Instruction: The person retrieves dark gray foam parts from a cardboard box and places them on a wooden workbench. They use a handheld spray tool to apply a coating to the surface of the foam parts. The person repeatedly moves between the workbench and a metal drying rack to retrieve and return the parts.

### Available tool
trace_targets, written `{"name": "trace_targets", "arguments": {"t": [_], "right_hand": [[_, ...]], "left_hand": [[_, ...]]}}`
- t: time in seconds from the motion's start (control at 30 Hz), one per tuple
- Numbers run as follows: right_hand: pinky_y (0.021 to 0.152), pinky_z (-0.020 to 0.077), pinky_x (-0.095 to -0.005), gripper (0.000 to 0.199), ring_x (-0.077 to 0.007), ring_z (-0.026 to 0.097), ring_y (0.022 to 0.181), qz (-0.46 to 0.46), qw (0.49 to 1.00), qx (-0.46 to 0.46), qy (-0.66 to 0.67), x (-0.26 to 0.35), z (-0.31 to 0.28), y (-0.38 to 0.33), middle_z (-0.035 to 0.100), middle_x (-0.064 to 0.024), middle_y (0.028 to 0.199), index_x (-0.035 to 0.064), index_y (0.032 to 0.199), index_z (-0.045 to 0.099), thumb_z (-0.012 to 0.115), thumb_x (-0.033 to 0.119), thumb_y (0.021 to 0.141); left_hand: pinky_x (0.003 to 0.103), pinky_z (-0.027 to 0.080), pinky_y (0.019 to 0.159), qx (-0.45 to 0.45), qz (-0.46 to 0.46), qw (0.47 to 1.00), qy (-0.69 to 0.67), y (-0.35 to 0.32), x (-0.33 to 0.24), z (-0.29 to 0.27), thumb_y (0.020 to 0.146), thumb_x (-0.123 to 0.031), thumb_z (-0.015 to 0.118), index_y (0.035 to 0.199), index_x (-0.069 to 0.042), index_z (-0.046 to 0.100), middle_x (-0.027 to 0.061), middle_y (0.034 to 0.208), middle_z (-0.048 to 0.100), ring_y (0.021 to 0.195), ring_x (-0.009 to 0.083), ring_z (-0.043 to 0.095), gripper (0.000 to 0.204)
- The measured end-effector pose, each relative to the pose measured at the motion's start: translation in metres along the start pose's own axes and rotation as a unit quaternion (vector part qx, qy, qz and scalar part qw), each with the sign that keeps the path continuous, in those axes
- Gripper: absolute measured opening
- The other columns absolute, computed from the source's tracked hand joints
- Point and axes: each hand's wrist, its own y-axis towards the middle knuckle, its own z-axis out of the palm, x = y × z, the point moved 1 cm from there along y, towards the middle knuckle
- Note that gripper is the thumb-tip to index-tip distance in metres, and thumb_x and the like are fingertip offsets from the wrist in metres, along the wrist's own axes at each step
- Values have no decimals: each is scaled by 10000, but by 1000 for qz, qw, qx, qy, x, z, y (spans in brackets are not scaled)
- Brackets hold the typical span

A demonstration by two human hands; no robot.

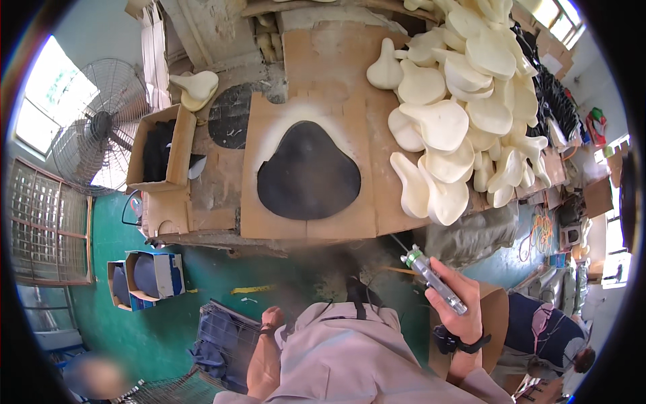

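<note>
My right hand (457,299) grips a metal spray gun with a green collar (431,275), its nozzle pointing up toward the bench edge. My left hand (272,318) hangs low by my waist, fingers curled, holding nothing that I can see. On the bench lies a black saddle-shaped piece (308,172) on a sheet of cardboard (269,215) with a pale sprayed halo around it. The spray gun is below and right of that black piece, apart from it.
A heap of cream foam saddle shapes (457,114) fills the bench's right side. An open cardboard box (156,151) stands at the left, a large fan (97,124) beyond it. Blue boxes (151,276) and a wire basket (225,340) sit on the green floor. Another person (545,337) crouches at lower right.
</note>
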Motion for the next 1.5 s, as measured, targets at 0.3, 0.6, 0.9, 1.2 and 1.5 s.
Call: {"name": "trace_targets", "arguments": {"t": [0.3, 0.6, 0.9, 1.2, 1.5], "right_hand": [[718, 535, -320, 540, -284, 691, 782, -28, 999, 6, -26, 4, -1, -6, 705, -179, 963, 6, 1297, 623, 734, -33, 771], [739, 538, -336, 515, -276, 699, 800, 6, 1000, -19, -3, -14, 13, -33, 711, -179, 962, -24, 1274, 626, 743, -25, 773], [695, 515, -307, 533, -266, 666, 742, 11, 999, 39, 20, -13, 8, -32, 687, -169, 895, -27, 1276, 620, 740, -16, 757], [629, 497, -319, 608, -277, 637, 664, -7, 996, -83, 23, -14, -4, -17, 649, -148, 803, -6, 1285, 625, 723, -96, 692], [668, 505, -307, 543, -237, 651, 718, -11, 998, -50, 27, -43, -9, -16, 661, -159, 851, -42, 1283, 611, 723, -23, 752]], "left_hand": [[387, 582, 825, 8, 212, 914, 345, 12, -15, 2, 786, -238, 658, 922, -139, 762, 124, 996, 735, 932, 326, 706, 197], [357, 556, 833, -50, -90, 992, -78, 42, -25, -2, 843, -276, 658, 1118, -4, 714, 175, 1009, 742, 947, 270, 716, 391], [311, 521, 672, -126, 178, 969, -118, 110, -234, -27, 895, -93, 629, 1083, -4, 683, 82, 834, 707, 754, 189, 672, 215], [428, 530, 823, -316, 131, 912, 227, 171, -376, 17, 791, -222, 781, 1122, -184, 672, 96, 1007, 642, 975, 303, 647, 350], [435, 530, 831, -343, 153, 901, 219, 174, -393, 23, 749, -186, 787, 1015, -158, 695, 107, 1030, 636, 969, 327, 641, 282]]}}
